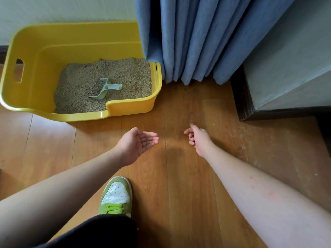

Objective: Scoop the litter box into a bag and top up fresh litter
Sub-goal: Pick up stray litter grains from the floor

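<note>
A yellow litter box (30, 97) stands on the wooden floor at the upper left, against the wall. Beige litter (80, 81) fills its right part. A pale green scoop (105, 90) lies on the litter. My left hand (138, 142) hovers palm-up over the floor in front of the box, fingers straight, with a few grains on the palm. My right hand (197, 138) is level with it to the right, fingers loosely curled, holding nothing. Both hands are clear of the box. No bag is in view.
A blue curtain (197, 38) hangs down over the box's right rear corner. A dark-based cabinet or wall corner (250, 104) stands at the right. My green and white shoe (116, 196) is on the floor (179, 176) below the hands. Pale dust marks the floor at the right.
</note>
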A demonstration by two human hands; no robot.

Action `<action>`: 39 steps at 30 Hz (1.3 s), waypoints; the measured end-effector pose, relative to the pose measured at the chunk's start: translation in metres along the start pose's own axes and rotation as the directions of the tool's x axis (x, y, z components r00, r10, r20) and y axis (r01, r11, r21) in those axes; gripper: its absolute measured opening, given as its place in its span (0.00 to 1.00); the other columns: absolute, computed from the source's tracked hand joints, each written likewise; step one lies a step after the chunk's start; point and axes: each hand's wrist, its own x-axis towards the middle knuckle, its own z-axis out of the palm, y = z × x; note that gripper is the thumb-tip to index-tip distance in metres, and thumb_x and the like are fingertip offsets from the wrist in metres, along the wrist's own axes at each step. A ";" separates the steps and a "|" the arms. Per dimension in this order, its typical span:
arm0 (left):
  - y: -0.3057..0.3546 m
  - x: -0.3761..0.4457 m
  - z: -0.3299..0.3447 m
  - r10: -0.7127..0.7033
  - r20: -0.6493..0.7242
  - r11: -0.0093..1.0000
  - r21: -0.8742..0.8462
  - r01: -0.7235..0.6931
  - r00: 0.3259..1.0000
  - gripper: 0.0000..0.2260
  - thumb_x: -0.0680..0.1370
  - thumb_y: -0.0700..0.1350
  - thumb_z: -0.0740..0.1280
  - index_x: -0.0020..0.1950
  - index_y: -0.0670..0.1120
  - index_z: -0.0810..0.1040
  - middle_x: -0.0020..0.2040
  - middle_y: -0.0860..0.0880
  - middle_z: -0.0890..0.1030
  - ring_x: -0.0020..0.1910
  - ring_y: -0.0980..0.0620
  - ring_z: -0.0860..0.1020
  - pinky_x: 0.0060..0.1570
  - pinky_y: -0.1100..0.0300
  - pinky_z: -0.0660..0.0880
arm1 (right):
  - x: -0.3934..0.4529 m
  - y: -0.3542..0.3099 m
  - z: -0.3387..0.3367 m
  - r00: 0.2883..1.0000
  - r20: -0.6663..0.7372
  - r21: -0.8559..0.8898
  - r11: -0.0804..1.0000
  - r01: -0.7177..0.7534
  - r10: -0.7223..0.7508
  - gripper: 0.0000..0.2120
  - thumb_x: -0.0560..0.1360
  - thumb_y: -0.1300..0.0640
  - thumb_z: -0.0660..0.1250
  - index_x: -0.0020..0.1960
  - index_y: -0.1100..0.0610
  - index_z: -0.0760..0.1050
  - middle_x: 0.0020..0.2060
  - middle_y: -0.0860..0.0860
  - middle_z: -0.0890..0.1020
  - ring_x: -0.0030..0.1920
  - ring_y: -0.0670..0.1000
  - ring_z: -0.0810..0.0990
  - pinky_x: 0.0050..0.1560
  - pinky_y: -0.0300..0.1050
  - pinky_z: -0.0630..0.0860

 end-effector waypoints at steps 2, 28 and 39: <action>0.000 0.000 -0.001 -0.002 0.000 1.000 0.002 0.002 1.000 0.22 0.80 0.41 0.48 0.56 0.31 0.78 0.54 0.33 0.82 0.54 0.41 0.82 0.59 0.53 0.76 | 0.005 0.001 0.002 0.997 -0.027 -0.105 0.992 0.076 -0.079 0.17 0.79 0.45 0.61 0.43 0.54 0.82 0.38 0.47 0.77 0.39 0.48 0.73 0.44 0.41 0.73; 0.007 0.007 -0.006 -0.021 0.002 0.999 -0.028 0.021 1.000 0.22 0.79 0.41 0.49 0.55 0.32 0.79 0.53 0.34 0.82 0.54 0.41 0.82 0.60 0.53 0.76 | 0.015 0.002 0.025 0.848 0.074 -0.799 0.477 0.365 -0.525 0.08 0.78 0.53 0.66 0.53 0.54 0.81 0.52 0.52 0.81 0.52 0.52 0.77 0.46 0.38 0.70; 0.007 0.011 0.001 -0.015 0.017 0.998 -0.056 0.016 1.000 0.22 0.79 0.41 0.49 0.55 0.32 0.79 0.52 0.34 0.83 0.51 0.42 0.83 0.52 0.56 0.79 | 0.017 -0.004 0.027 0.925 0.044 -0.690 0.658 0.301 -0.378 0.12 0.81 0.53 0.61 0.61 0.56 0.75 0.57 0.54 0.79 0.56 0.55 0.77 0.48 0.40 0.69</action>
